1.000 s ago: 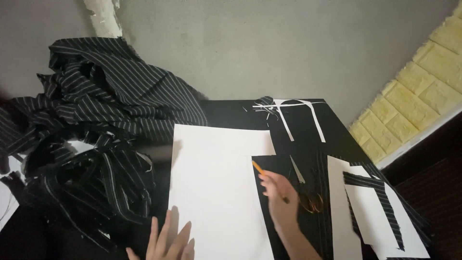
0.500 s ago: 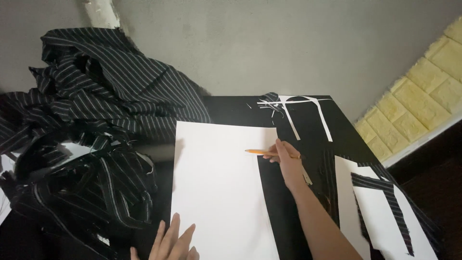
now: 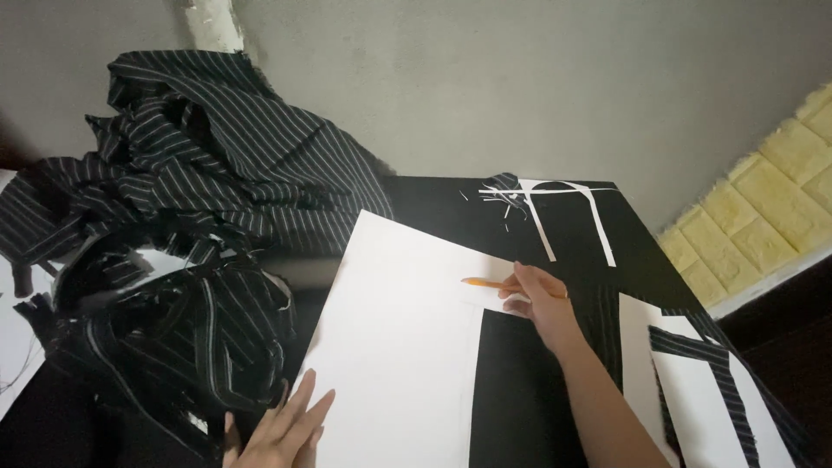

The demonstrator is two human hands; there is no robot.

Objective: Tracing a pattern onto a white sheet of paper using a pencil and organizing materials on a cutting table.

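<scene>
Two hands are showing: one left hand [image 3: 282, 429] lying flat at the near edge, one right hand [image 3: 539, 299] gripping one orange pencil [image 3: 485, 282]. One large white sheet [image 3: 399, 347] is lying in the middle. One heap of black pinstriped fabric [image 3: 191, 225] is filling the left side. Two thin white strips [image 3: 568, 217] are lying at the far end, and two striped fabric bands [image 3: 706, 368] are crossing white paper at right (the exact count there is hard to tell).

No packages, labels, signs, screens.
</scene>
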